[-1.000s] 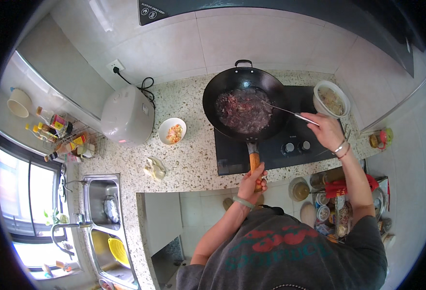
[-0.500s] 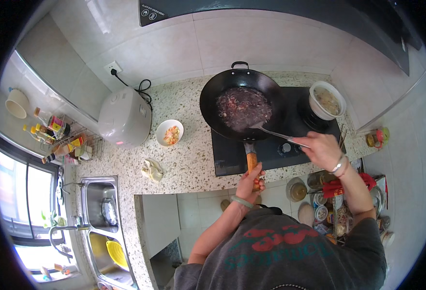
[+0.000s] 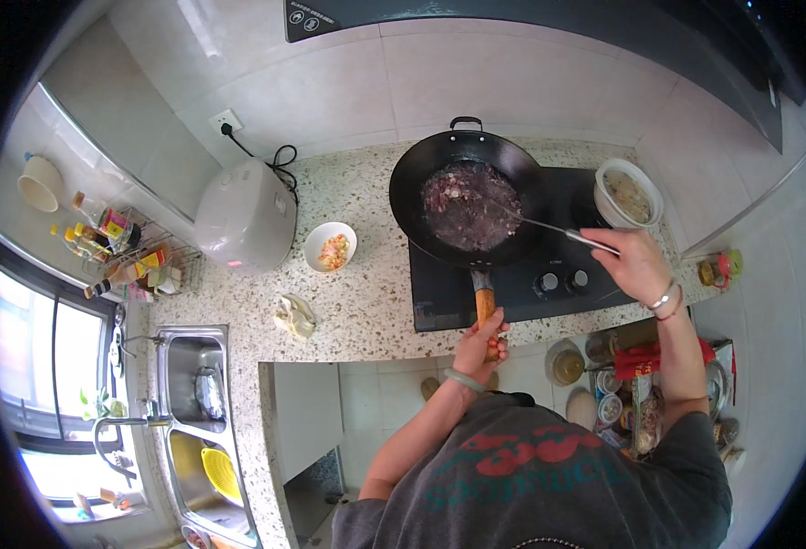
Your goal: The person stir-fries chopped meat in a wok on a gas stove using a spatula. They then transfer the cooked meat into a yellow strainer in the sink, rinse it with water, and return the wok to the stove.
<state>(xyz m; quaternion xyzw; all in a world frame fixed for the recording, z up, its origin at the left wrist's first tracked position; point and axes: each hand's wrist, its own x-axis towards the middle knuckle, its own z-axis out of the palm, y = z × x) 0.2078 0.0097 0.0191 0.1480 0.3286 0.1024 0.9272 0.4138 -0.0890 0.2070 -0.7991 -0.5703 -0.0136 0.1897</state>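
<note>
Wok [image 3: 467,197] handle gripped, spatula [image 3: 549,226] stirring

A white rice cooker [image 3: 243,212] stands plugged into the wall on the speckled surface [image 3: 366,302], just beside a small white bowl of chopped vegetables [image 3: 330,247]. Sauce bottles [image 3: 114,252] fill a wire rack above the steel sink [image 3: 197,403].
</note>
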